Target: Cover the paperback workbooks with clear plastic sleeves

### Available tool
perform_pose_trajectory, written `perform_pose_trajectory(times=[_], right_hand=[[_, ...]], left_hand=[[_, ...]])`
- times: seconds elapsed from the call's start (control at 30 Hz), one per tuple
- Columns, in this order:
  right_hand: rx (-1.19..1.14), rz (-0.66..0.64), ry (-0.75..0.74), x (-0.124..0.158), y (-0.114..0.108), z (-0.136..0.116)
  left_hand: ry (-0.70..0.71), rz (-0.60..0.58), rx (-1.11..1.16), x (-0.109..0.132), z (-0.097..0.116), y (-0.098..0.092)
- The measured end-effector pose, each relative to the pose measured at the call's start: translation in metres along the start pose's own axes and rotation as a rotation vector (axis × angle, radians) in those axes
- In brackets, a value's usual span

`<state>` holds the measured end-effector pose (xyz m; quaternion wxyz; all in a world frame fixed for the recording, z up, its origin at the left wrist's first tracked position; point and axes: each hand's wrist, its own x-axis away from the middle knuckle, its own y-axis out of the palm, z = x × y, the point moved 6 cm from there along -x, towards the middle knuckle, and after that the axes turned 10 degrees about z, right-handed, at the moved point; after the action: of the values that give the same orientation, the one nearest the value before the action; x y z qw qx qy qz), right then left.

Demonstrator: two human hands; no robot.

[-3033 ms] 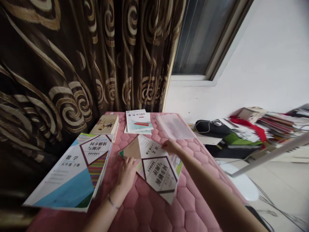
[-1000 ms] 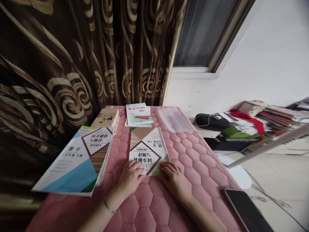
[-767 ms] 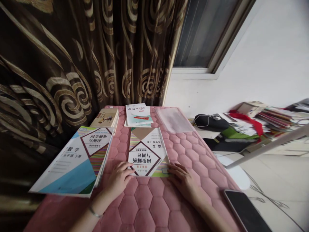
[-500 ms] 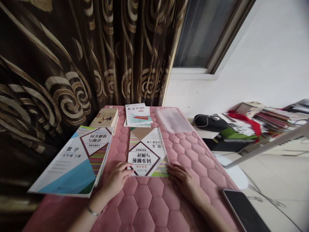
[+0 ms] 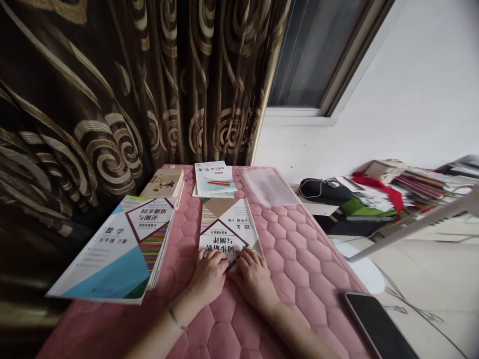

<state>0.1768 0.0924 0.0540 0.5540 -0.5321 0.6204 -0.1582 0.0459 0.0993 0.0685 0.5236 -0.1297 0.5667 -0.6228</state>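
On the pink quilted pad [image 5: 299, 279], what are the hands on?

Both rest on a workbook [image 5: 228, 224] with a white, tan and striped cover, lying near the middle of the pad. The left hand [image 5: 207, 279] and right hand [image 5: 254, 281] sit side by side at its near edge, almost touching each other.

And the fingers?

They lie on the cover, close together and slightly curled. I can't tell whether any reach under the edge, so I can't say if the book is pinched or only pressed.

What's hidden?

The hands cover the middle of that near edge and part of the big title.

How much room is around the workbook?

Not much on the left: a thin strip of pad, then a math book [image 5: 119, 244]. On the right, the pad runs a good way to its edge, with a phone [image 5: 376, 326] just beyond. Ahead, a booklet [image 5: 215, 179] lies nearly touching the workbook's far end.

Is anything inside anything?

A clear plastic sleeve [image 5: 267, 187] at the far end of the pad has something pale inside, too blurred to read. Off to the right, a black pouch [image 5: 325, 189] sits beside a pile of books and papers [image 5: 415, 187], but its contents can't be seen.
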Motion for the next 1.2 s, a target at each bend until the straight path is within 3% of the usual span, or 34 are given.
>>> perform_pose_trajectory(times=[0.2,0.4,0.57,0.73,0.87,1.0,1.13,1.2], right_hand=[[0.023,-0.021,-0.058,0.003,-0.002,0.011],[0.067,-0.048,-0.060,0.022,-0.022,0.057],[0.075,-0.094,-0.088,0.031,-0.031,0.083],[0.076,-0.143,-0.101,0.029,-0.031,0.084],[0.033,-0.128,-0.087,0.027,-0.035,0.082],[-0.026,-0.117,-0.057,-0.001,-0.033,0.081],[-0.037,-0.156,-0.075,-0.069,-0.008,0.075],[0.068,-0.231,0.020,-0.109,0.014,0.080]], left_hand=[[-0.033,0.009,0.015,0.007,-0.013,-0.008],[-0.053,0.039,-0.039,0.025,-0.045,-0.031],[-0.026,0.057,-0.042,0.035,-0.062,-0.031],[-0.011,0.045,-0.058,0.036,-0.063,-0.030],[0.045,0.041,-0.134,0.034,-0.050,-0.037],[0.117,-0.006,-0.222,0.025,-0.030,-0.038],[0.220,-0.043,-0.285,0.014,-0.011,-0.027],[0.283,-0.038,-0.314,0.012,-0.006,-0.020]])
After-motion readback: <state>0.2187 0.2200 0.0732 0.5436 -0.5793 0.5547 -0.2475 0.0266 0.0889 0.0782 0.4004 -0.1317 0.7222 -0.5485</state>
